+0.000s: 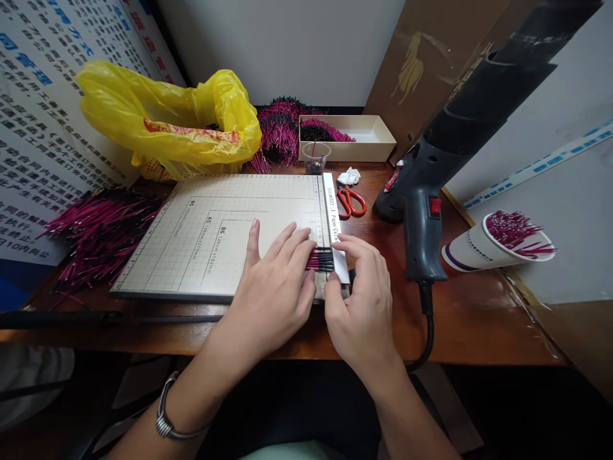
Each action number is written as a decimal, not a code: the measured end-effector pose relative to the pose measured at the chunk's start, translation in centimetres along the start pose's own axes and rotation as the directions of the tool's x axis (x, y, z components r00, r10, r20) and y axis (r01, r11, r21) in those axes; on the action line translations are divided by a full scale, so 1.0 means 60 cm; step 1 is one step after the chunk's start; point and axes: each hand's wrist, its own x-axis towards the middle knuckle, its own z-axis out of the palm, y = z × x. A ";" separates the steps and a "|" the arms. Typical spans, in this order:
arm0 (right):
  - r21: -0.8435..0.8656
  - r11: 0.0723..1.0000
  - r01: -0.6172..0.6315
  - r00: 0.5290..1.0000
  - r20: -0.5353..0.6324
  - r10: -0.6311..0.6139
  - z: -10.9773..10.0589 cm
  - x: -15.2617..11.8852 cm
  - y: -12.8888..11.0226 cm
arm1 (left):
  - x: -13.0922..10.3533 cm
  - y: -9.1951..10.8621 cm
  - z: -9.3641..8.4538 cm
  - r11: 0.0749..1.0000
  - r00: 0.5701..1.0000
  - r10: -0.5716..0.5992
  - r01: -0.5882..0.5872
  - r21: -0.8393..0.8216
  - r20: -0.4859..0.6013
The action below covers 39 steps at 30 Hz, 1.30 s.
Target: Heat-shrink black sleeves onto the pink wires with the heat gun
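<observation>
A small row of magenta wires with black ends (325,260) lies across the right edge of the paper cutter board (258,198). My left hand (278,287) rests on the board with its fingers spread, its fingertips and thumb on the left part of the wires. At the black ends, the thumb and index finger of my right hand (361,294) are bent around the tips, next to the white strip (336,223). The undersides of my fingers are hidden.
Magenta wires (115,230) are heaped left of the board. Behind it are a yellow bag (167,121), an open box (349,150) and a small clear cup (315,165). Red-handled scissors (352,203), a heat gun (424,204) and a paper cup of wires (479,246) stand right.
</observation>
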 end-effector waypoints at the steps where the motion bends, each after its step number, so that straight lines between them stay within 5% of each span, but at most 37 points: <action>1: 0.003 1.000 -0.001 1.000 0.002 0.001 -0.001 0.000 -0.001 | -0.007 0.004 0.001 1.000 1.000 0.017 -0.017 0.020 -0.010; 8: 0.022 1.000 -0.020 1.000 0.012 0.020 -0.004 0.001 -0.005 | -0.041 0.025 0.008 0.978 0.991 0.130 -0.131 0.160 0.016; 27: 0.012 1.000 -0.002 1.000 -0.002 0.002 -0.004 0.001 -0.004 | 0.004 -0.018 0.005 0.970 0.992 0.106 -0.118 0.213 0.068; 33: -0.013 1.000 0.005 1.000 -0.011 -0.005 -0.004 0.000 -0.007 | 0.030 -0.026 -0.008 0.987 0.984 0.069 -0.091 0.132 0.164; 39: -0.016 1.000 0.005 1.000 -0.010 -0.005 -0.004 0.001 -0.007 | 0.015 -0.021 -0.007 0.984 0.986 0.094 -0.113 0.139 0.134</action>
